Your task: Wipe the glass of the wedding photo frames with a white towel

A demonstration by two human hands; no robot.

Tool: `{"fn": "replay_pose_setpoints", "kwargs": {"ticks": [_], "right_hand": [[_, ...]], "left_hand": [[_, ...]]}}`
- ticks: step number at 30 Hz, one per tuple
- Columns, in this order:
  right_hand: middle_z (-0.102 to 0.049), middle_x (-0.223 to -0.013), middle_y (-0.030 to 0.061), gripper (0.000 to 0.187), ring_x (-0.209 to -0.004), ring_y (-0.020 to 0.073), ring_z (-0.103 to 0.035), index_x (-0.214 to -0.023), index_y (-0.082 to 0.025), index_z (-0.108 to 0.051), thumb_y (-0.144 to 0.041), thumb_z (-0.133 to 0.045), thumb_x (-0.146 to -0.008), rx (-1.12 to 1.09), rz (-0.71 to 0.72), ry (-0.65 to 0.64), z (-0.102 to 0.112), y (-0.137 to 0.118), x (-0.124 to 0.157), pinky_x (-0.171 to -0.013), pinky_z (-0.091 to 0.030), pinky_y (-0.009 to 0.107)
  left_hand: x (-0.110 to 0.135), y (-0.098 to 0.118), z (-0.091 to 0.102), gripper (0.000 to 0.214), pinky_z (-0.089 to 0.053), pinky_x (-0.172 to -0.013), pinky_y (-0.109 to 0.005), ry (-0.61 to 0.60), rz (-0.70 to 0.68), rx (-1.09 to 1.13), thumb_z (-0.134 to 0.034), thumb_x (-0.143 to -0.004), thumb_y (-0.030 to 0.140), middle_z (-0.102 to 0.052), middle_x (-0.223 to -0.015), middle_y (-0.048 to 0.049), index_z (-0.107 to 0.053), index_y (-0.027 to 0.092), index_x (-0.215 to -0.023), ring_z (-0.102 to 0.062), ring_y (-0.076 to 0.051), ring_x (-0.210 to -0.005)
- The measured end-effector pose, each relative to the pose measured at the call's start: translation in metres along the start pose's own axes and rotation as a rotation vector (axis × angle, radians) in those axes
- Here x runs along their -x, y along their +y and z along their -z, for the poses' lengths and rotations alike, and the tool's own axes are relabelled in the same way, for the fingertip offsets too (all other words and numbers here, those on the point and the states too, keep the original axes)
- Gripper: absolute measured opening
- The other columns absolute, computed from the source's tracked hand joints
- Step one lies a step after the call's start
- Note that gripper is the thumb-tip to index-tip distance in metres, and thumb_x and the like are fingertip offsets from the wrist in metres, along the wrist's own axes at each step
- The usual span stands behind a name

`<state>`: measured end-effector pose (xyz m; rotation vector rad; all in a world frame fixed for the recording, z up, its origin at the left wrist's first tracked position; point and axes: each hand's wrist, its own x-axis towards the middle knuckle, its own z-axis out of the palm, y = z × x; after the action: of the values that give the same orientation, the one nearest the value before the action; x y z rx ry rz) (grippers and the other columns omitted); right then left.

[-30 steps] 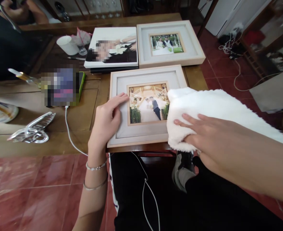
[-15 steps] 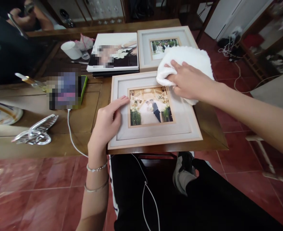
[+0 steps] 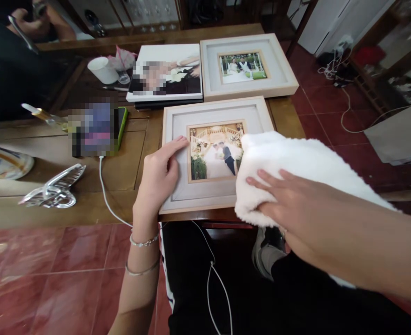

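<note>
A light wooden picture frame [image 3: 205, 199] with a wedding photo lies near the table's front edge. On its left border rests my left hand [image 3: 158, 174], fingers stretched out and touching the mat beside the photo. My right hand [image 3: 282, 195] has a white fluffy cloth [image 3: 296, 151] gripped under its fingers, over the frame's right side. The cloth hides that side and the lower right corner of the frame. Behind it lies a second picture frame [image 3: 212, 79], with a photo of a seated couple.
A stack topped by a photo print [image 3: 187, 83] lies back left of the frame. Further left are a white cup [image 3: 103, 70], a phone [image 3: 97, 128] on a charging cable [image 3: 104, 195], and a clear hair claw [image 3: 57, 188]. Below is the red tiled floor [image 3: 76, 251].
My right hand has drawn the cloth from the frame's upper right corner down to its lower right, uncovering the frame behind. The left hand stays almost where it was.
</note>
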<state>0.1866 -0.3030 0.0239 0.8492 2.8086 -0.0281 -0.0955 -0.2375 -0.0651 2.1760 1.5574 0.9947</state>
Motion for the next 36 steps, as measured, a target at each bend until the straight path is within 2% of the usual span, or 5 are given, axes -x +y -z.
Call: {"fn": "replay_pose_setpoints", "kwargs": {"ticks": [6,19,26,30,36], "right_hand": [[-0.065,-0.144,0.0175,0.041,-0.138,0.0377,-0.057,-0.111,-0.017,-0.081,-0.021,-0.063,-0.074,0.033,-0.124,0.098,-0.017,-0.003,-0.012,-0.105,-0.052,0.055],[-0.024,-0.171,0.023,0.053,-0.16,0.039,-0.019,-0.145,-0.001,-0.057,-0.014,-0.043,-0.095,0.18,-0.318,0.022,-0.017,0.12,-0.097,-0.125,-0.024,0.06],[-0.041,-0.164,0.0225,0.041,-0.152,0.0395,-0.037,-0.12,-0.007,-0.074,-0.012,-0.047,-0.09,0.161,-0.216,-0.228,0.004,0.065,-0.069,-0.113,-0.041,0.061],[-0.064,-0.145,0.0176,0.024,-0.136,0.04,-0.055,-0.095,-0.019,-0.08,-0.023,-0.067,-0.076,0.029,-0.114,-0.181,0.008,0.021,-0.03,-0.101,-0.051,0.058],[-0.055,-0.155,0.0161,0.04,-0.147,0.0395,-0.048,-0.115,-0.02,-0.079,-0.028,-0.07,-0.076,-0.115,-0.041,-0.118,0.008,-0.007,-0.016,-0.113,-0.048,0.058]], "left_hand": [[-0.001,-0.002,0.002,0.051,-0.047,-0.122,-0.043,-0.038,-0.043,0.003,-0.044,-0.093,0.006,-0.069,-0.14,-0.0001,-0.073,0.024,-0.13,-0.062,-0.023,-0.136],[-0.002,-0.003,0.003,0.05,-0.047,-0.122,-0.042,-0.056,-0.038,0.017,-0.043,-0.093,0.007,-0.069,-0.14,-0.0023,-0.074,0.021,-0.13,-0.063,-0.024,-0.135],[0.0,0.001,0.001,0.05,-0.046,-0.122,-0.04,-0.019,0.006,-0.003,-0.044,-0.092,0.005,-0.069,-0.141,-0.0026,-0.073,0.021,-0.13,-0.063,-0.021,-0.135],[0.0,0.001,0.0,0.051,-0.047,-0.122,-0.039,-0.006,-0.001,-0.013,-0.044,-0.092,0.005,-0.07,-0.139,-0.0018,-0.073,0.022,-0.13,-0.064,-0.021,-0.135],[-0.001,0.0,0.001,0.052,-0.048,-0.121,-0.042,-0.018,-0.025,-0.02,-0.044,-0.091,0.004,-0.07,-0.139,-0.0027,-0.073,0.021,-0.131,-0.064,-0.024,-0.134]]}}
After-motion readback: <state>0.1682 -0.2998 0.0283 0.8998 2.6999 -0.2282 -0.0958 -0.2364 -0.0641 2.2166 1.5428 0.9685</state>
